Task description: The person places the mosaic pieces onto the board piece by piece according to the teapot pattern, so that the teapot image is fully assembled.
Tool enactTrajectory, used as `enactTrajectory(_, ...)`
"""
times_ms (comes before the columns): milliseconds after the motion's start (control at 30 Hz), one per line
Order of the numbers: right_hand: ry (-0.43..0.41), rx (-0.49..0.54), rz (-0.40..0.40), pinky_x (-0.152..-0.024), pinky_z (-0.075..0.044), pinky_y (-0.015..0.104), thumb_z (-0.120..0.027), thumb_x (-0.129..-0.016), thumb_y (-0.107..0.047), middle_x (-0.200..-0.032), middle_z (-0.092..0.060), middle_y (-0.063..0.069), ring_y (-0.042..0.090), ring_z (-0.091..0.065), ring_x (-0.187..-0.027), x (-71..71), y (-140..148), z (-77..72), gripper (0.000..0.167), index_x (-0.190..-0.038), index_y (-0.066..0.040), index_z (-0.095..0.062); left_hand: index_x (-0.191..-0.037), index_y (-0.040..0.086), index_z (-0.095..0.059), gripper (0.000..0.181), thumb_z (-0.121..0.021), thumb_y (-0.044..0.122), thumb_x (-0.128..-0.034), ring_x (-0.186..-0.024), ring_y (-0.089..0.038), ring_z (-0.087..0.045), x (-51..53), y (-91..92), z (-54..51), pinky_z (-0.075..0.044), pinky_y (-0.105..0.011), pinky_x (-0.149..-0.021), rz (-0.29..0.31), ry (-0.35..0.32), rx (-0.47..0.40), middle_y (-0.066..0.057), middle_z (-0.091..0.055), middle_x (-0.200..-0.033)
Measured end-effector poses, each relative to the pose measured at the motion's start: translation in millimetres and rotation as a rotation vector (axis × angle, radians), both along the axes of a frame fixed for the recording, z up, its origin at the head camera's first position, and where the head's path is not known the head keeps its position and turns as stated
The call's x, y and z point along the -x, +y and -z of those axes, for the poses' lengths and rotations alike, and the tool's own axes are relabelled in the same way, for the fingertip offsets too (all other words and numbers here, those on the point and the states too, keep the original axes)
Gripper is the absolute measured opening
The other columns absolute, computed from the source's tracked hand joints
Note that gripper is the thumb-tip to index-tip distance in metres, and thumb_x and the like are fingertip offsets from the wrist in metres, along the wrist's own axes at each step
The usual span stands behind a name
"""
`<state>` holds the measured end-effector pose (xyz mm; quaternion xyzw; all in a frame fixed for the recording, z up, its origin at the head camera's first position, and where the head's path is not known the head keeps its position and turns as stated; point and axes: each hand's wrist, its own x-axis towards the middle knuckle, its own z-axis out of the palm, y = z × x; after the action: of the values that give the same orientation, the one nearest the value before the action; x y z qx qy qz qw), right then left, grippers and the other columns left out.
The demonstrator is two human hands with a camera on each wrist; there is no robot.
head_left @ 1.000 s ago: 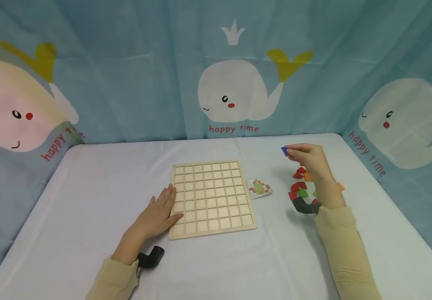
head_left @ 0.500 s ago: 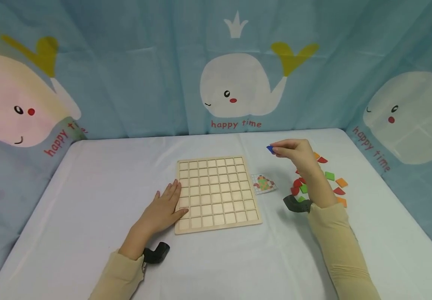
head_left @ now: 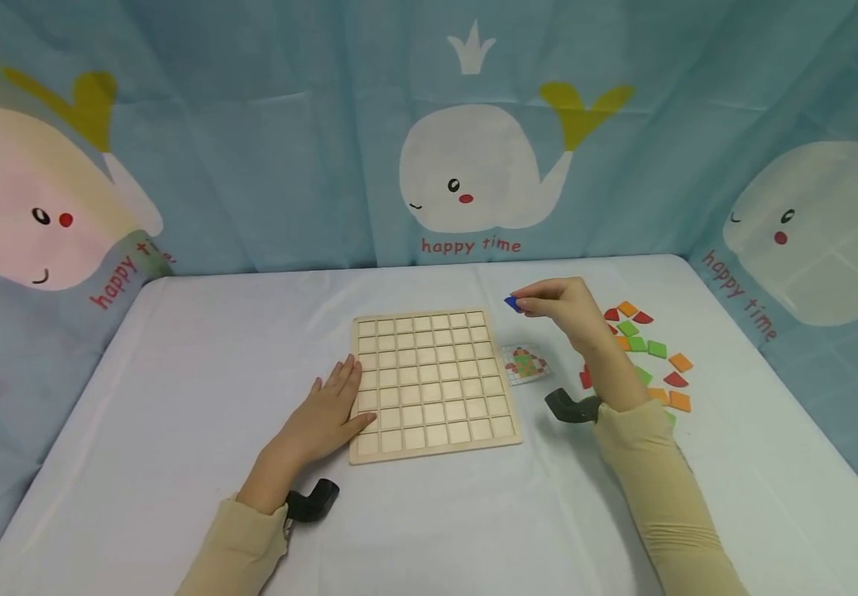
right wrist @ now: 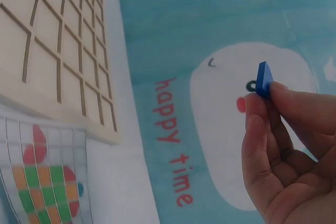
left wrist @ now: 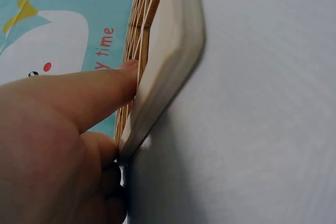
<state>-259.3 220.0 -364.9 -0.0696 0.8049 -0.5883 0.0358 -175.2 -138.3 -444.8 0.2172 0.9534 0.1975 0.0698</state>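
Observation:
Between thumb and fingertips my right hand pinches a small blue tile, held in the air off the far right corner of the wooden grid board. The board's square cells hold no pieces. My left hand rests at the board's left edge, fingers extended along it. In the left wrist view its thumb lies over the rim, while the other fingers are partly hidden. A pattern card with a red, green and orange figure lies right of the board.
Several loose red, green and orange tiles lie on the white table at right, partly covered by my right forearm. A blue curtain with whale prints stands behind the table. Black wrist mounts show at both cuffs.
My right hand has moved left with the blue tile, away from the loose tiles, uncovering more of them. My left hand stays at the board's edge. The head view has shifted slightly.

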Motion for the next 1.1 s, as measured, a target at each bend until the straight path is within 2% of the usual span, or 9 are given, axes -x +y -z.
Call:
enactTrajectory(233,-0.009,-0.016,-0.057,-0.079,-0.052,0.027,-0.064,-0.089,-0.006,-0.094,-0.070,0.005,0.013,-0.066,-0.081,4.5,-20.0,7.9,0.023,-0.105,0.011,-0.067,-0.145,-0.010,-0.017,0.079,-0.056,0.037,-0.0940,-0.140,-0.039,-0.014,0.1,-0.2,1.8,-0.015,-0.059,-0.108,0.002,0.007,0.010,-0.024,-0.012,-0.153)
enactTrajectory(400,-0.017,-0.045,-0.097,-0.080,-0.052,0.030,-0.064,-0.089,-0.006,-0.095,-0.070,0.009,0.018,-0.066,-0.082,8.5,-37.9,12.1,0.020,-0.103,0.008,-0.069,-0.146,-0.010,-0.017,0.079,-0.056,0.036,-0.0941,-0.141,-0.038,-0.014,-0.6,-0.3,0.9,-0.015,-0.058,-0.109,-0.007,0.006,0.005,-0.024,-0.012,-0.153)
enactTrajectory(633,-0.062,-0.055,-0.166,-0.085,-0.050,0.044,-0.064,-0.089,-0.007,-0.094,-0.070,0.013,0.040,-0.061,-0.093,13.8,-63.2,18.5,0.018,-0.101,0.005,-0.071,-0.145,-0.010,-0.018,0.078,-0.055,0.035,-0.0947,-0.140,-0.039,-0.013,-1.4,-0.4,-2.2,-0.014,-0.058,-0.109,-0.005,0.000,0.004,-0.024,-0.012,-0.153)
enactTrajectory(700,-0.063,-0.054,-0.183,-0.086,-0.050,0.047,-0.064,-0.089,-0.005,-0.095,-0.070,0.014,0.043,-0.061,-0.095,15.8,-70.4,21.1,0.017,-0.100,0.006,-0.070,-0.145,-0.011,-0.018,0.077,-0.054,0.035,-0.0949,-0.140,-0.039,-0.014,-1.5,-0.4,-1.9,-0.014,-0.059,-0.109,-0.005,0.000,0.000,-0.024,-0.012,-0.153)
enactTrajectory(800,-0.064,-0.068,-0.203,-0.086,-0.049,0.049,-0.063,-0.089,-0.002,-0.096,-0.069,0.016,0.042,-0.062,-0.094,21.0,-80.8,25.3,0.016,-0.100,0.007,-0.070,-0.146,-0.010,-0.017,0.078,-0.054,0.035,-0.0948,-0.141,-0.038,-0.013,-1.6,-0.9,-0.7,-0.014,-0.058,-0.109,-0.009,-0.005,0.005,-0.024,-0.012,-0.153)
enactTrajectory(967,-0.063,-0.115,-0.219,-0.083,-0.052,0.042,-0.063,-0.089,-0.002,-0.094,-0.070,0.016,0.033,-0.066,-0.091,30.5,-92.4,29.6,0.015,-0.099,0.007,-0.071,-0.146,-0.010,-0.017,0.079,-0.055,0.037,-0.0944,-0.141,-0.037,-0.013,-0.5,-1.1,0.9,-0.015,-0.058,-0.109,-0.009,-0.005,0.011,-0.023,-0.012,-0.154)
enactTrajectory(1100,-0.047,-0.134,-0.225,-0.084,-0.051,0.043,-0.063,-0.089,-0.003,-0.092,-0.070,0.015,0.034,-0.065,-0.092,35.3,-91.6,25.7,0.015,-0.099,0.006,-0.071,-0.146,-0.010,-0.017,0.079,-0.055,0.037,-0.0944,-0.141,-0.037,-0.014,0.4,-0.6,1.6,-0.015,-0.058,-0.109,-0.002,0.000,0.005,-0.023,-0.012,-0.154)
